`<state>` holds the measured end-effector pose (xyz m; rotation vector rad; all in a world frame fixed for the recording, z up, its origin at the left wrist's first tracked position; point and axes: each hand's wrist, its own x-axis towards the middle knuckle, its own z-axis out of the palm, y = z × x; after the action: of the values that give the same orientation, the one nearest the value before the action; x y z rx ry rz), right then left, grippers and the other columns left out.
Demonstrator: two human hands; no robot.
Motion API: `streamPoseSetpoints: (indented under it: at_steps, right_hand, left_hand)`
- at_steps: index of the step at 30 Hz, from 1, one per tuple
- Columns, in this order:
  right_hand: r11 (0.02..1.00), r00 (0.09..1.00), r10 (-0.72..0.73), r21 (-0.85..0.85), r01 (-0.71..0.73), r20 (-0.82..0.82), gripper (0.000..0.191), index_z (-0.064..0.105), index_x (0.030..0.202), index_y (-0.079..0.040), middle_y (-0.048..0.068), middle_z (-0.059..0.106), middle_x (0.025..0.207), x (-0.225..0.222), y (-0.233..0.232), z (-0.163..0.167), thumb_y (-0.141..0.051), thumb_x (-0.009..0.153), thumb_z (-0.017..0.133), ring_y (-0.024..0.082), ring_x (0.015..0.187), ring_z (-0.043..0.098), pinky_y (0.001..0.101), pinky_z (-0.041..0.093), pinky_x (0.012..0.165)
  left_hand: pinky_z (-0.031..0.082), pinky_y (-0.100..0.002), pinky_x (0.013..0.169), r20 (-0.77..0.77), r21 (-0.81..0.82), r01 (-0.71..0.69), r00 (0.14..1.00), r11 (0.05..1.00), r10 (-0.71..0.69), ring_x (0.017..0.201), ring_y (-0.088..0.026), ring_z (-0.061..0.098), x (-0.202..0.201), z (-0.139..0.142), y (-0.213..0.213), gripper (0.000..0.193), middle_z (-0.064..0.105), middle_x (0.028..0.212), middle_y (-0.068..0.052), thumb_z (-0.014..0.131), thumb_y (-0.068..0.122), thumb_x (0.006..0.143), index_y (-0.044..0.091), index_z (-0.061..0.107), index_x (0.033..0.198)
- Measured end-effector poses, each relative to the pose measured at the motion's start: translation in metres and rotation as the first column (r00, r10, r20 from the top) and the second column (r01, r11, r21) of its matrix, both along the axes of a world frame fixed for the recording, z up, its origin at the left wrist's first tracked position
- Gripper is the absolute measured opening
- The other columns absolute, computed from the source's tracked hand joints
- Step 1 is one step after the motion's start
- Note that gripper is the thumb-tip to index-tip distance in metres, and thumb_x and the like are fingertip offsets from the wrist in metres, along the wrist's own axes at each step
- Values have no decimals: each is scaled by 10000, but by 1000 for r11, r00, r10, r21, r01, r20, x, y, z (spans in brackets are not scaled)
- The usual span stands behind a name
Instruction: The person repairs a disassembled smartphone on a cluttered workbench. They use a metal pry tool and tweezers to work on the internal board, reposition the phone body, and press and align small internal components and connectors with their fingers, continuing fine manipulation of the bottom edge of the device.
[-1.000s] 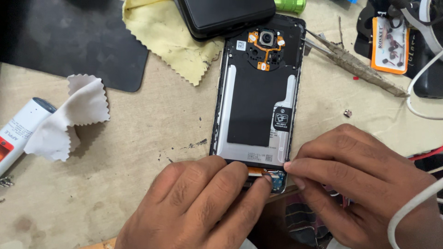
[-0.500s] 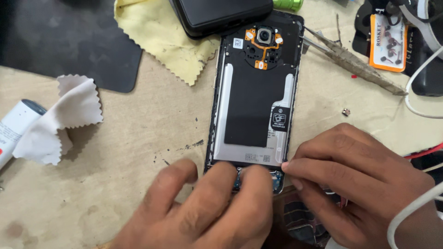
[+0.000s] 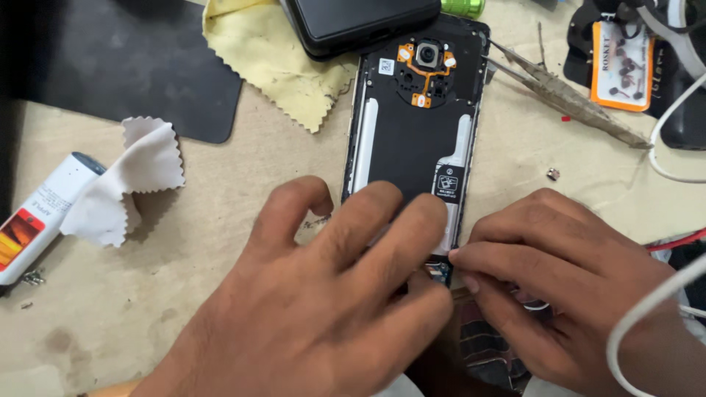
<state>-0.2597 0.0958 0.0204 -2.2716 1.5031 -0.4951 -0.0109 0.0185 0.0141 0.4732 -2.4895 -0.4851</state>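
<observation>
An opened black phone (image 3: 415, 125) lies face down on the bench, its back cover off, with a camera module and orange flex cable at the top. My left hand (image 3: 323, 294) lies flat over the phone's lower half, fingers spread and pressing on it. My right hand (image 3: 559, 279) is at the phone's lower right corner, its fingertips pinched against the edge near a small blue board (image 3: 440, 273). What the right fingers pinch is hidden.
A yellow cloth (image 3: 272, 59) and a black device (image 3: 360, 22) lie at the top. Also here are a dark mat (image 3: 125, 66), a white cloth (image 3: 125, 187), a white tube (image 3: 40, 217), metal tweezers (image 3: 566, 99), a small screw (image 3: 553, 174) and white cables (image 3: 654, 309).
My left hand has slid up over the phone's lower half and spread its fingers. The right hand stays at the lower right corner. The view has shifted slightly.
</observation>
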Motion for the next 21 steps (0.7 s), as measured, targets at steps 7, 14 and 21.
streamPoseSetpoints:
  at_steps: [7, 14, 21]
  right_hand:
    - [998, 999, 47, 29, -47, 11, 314, 714, 1092, -90, 58, 665, 1018, -3, -4, 0, -99, 796, 819, 168, 833, 683, 303, 541, 683]
    - [1000, 1000, 9, -29, -10, -24, 350, 730, 1078, -157, 13, 676, 994, 5, 6, 3, -116, 750, 843, 151, 849, 683, 298, 523, 710]
    - [996, 997, 64, -54, -66, -31, 360, 728, 1085, -161, 4, 678, 994, 1, 6, 1, -111, 744, 831, 148, 876, 693, 333, 522, 741]
  left_hand:
    - [440, -542, 1017, -47, 69, 8, 999, 998, -4, 1229, -336, 597, 3, -2, -1, 255, 597, 1270, -196, 638, 216, 847, 55, 685, 1040]
    - [481, -514, 1016, -105, 129, -12, 994, 992, 26, 1188, -332, 633, 9, -7, 2, 317, 644, 1201, -180, 667, 177, 793, -14, 738, 1035]
    - [518, -501, 988, -87, 83, -43, 995, 996, 50, 1175, -288, 642, 5, -11, 6, 242, 657, 1161, -130, 681, 159, 843, 30, 756, 1034]
